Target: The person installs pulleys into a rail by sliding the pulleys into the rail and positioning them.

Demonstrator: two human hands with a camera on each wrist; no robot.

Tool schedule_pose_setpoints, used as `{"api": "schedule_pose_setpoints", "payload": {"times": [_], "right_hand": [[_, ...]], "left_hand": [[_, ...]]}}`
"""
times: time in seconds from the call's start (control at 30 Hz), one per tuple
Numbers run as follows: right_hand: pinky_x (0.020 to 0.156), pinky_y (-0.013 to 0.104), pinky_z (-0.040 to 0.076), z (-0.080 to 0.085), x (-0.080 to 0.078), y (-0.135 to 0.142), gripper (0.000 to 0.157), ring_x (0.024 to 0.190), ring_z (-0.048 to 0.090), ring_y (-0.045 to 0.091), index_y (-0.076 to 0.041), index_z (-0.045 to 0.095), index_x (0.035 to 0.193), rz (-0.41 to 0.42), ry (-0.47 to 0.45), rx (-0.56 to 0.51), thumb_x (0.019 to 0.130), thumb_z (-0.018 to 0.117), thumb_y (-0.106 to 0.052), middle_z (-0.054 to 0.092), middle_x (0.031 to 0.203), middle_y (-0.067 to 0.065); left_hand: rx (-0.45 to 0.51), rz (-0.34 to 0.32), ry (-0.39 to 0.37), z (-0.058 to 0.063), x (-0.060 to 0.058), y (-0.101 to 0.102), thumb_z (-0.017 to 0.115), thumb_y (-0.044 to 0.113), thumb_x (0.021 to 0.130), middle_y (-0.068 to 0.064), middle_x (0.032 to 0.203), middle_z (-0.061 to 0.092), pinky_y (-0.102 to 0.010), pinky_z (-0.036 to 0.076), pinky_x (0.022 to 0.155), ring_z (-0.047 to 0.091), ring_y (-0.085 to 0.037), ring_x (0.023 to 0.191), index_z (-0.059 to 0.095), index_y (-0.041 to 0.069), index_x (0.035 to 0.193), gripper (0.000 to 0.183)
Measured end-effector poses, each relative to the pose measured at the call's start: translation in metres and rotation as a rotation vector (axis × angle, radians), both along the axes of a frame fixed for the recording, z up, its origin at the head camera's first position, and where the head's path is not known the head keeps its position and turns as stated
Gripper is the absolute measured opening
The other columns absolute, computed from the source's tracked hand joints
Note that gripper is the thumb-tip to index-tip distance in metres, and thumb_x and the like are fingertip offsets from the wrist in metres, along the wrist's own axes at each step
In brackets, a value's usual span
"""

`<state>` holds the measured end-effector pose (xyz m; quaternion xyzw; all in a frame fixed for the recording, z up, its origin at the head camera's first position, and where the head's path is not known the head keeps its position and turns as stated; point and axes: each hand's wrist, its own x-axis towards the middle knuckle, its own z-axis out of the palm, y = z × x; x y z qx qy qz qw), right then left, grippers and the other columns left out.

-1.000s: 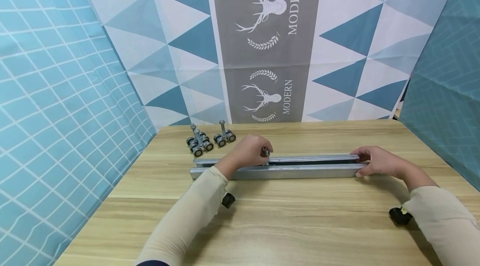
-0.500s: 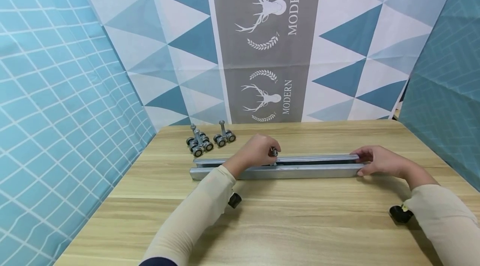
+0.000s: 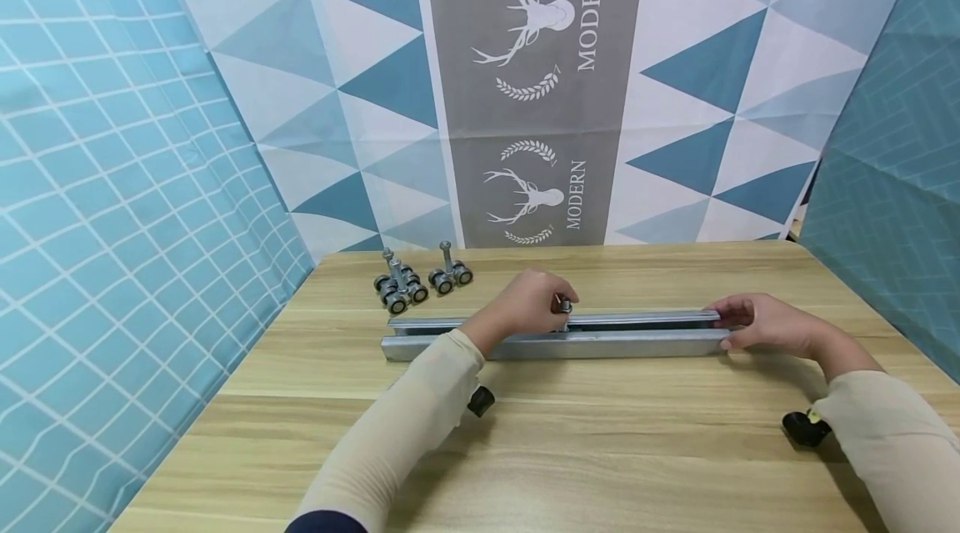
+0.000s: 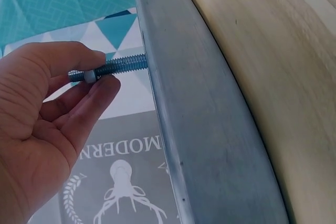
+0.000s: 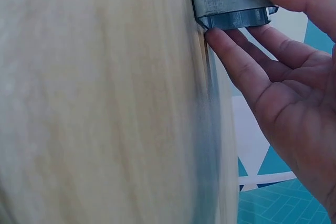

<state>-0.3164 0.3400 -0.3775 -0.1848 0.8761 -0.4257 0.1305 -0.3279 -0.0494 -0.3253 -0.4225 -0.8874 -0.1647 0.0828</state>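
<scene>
A silver metal channel rail (image 3: 622,346) lies lengthwise across the table, its slot facing up. My left hand (image 3: 531,304) pinches an upright threaded bolt (image 4: 126,65) between thumb and fingers. The bolt carries a nut (image 4: 90,76) and sticks out of the slot; its lower end is hidden inside the rail. At the rail's right end, my right hand (image 3: 780,331) grips the channel, thumb on the near side and fingers at the end and far side. The right wrist view shows the thumb on the rail wall and a fingertip at the lower corner of the open end (image 5: 239,18).
Several roller trolleys (image 3: 399,289) with upright bolts stand behind the rail's left end, one of them (image 3: 450,273) slightly apart. The wood-grain table (image 3: 600,450) ends at a patterned cloth backdrop (image 3: 532,99), with blue cloth (image 3: 112,183) at the left side.
My left hand has slid the bolt to the right along the rail's slot. The right hand stays at the rail's right end, and the roller trolleys have not moved.
</scene>
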Motion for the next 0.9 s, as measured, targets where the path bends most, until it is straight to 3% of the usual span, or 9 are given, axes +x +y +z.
{"api": "schedule_pose_setpoints", "payload": {"times": [0.23,0.53,0.9], "right_hand": [[0.081,0.022,0.051,0.001,0.001,0.001,0.065,0.105,0.057,0.012,0.017,0.046,0.131,0.010,-0.009,-0.027,0.080,0.074,-0.011,0.057,0.123,0.025],[0.082,0.022,0.051,-0.001,0.002,0.003,0.065,0.103,0.057,0.006,0.017,0.045,0.133,0.017,-0.023,-0.049,0.081,0.074,-0.011,0.057,0.125,0.026],[0.082,0.023,0.051,-0.001,0.003,0.003,0.068,0.112,0.057,0.020,0.017,0.043,0.135,0.006,-0.011,-0.043,0.082,0.074,-0.012,0.055,0.127,0.027]], "left_hand": [[-0.006,0.012,-0.039,0.000,0.002,0.011,0.071,0.008,0.083,0.003,0.095,0.071,-0.011,0.047,0.068,0.060,0.001,0.075,0.074,0.007,0.108,0.024],[-0.024,0.013,-0.019,0.000,0.002,0.026,0.070,0.010,0.085,0.004,0.096,0.072,-0.009,0.046,0.070,0.061,0.002,0.076,0.074,0.008,0.108,0.023],[-0.018,-0.012,-0.004,0.000,0.001,0.048,0.068,0.007,0.085,0.003,0.099,0.072,-0.008,0.045,0.070,0.064,0.003,0.078,0.074,0.008,0.107,0.022]]}}
